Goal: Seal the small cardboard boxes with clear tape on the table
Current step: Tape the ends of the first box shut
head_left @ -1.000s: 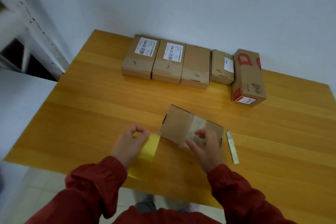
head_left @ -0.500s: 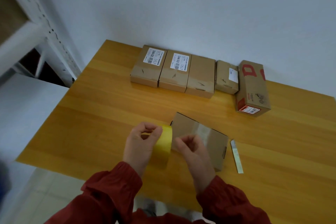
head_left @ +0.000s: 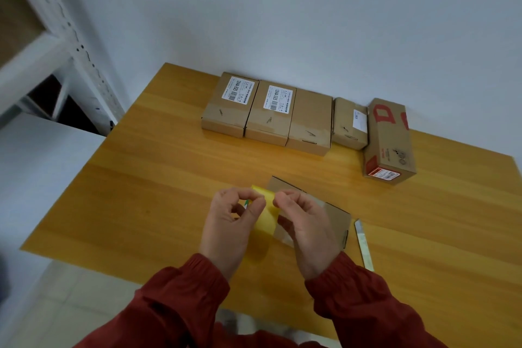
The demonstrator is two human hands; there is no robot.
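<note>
Tape roll (head_left: 265, 215) sits between both hands, above the near table (head_left: 141, 192) edge. Left hand (head_left: 228, 223) pinches its rim, right hand (head_left: 305, 223) pinches near the top, over the open small box (head_left: 333, 217). Risk: the loose end folding onto itself. Far label (head_left: 236, 89) reads something like "12V4A"; the tall carton (head_left: 391, 135) shows a red "D".

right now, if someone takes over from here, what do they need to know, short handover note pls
Left hand: shut on the yellow tape roll.
Right hand: fingers pinched at the roll's edge, apparently picking the tape end.
Open box: on the table just behind the hands, one clear strip on it.
Cutter: lies right of that box.
Five boxes line the wall; at least three look taped.
Left: finish taping the near box.
</note>
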